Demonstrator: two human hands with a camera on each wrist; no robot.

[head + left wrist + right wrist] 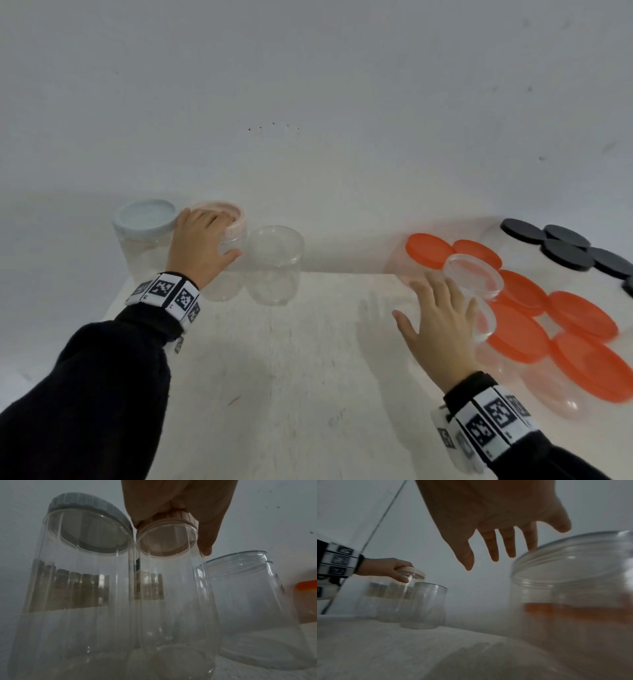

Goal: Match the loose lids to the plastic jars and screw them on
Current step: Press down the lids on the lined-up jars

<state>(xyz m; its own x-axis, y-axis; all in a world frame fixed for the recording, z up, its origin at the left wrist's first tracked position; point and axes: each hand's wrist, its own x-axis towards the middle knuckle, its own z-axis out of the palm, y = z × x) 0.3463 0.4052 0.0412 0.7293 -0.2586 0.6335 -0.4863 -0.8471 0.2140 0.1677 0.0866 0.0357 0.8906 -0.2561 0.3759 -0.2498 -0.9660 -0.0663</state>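
Observation:
My left hand (205, 240) grips the pale pink lid (234, 216) on top of a clear jar (224, 277) at the table's back left; in the left wrist view the fingers (171, 504) curl round the ribbed pink lid (181, 515). To its left stands a jar with a pale grey-blue lid (145, 217); to its right stands an open lidless jar (274, 263). My right hand (435, 308) hovers with fingers spread and straight beside another open clear jar (474, 274), holding nothing. In the right wrist view its fingertips (532, 545) are close to that jar's rim (570, 550).
Several clear jars with orange lids (513, 329) crowd the table's right side. Several black lids (565, 253) lie behind them at the far right. A white wall (308, 102) closes the back. The white tabletop (291, 377) lies between my hands.

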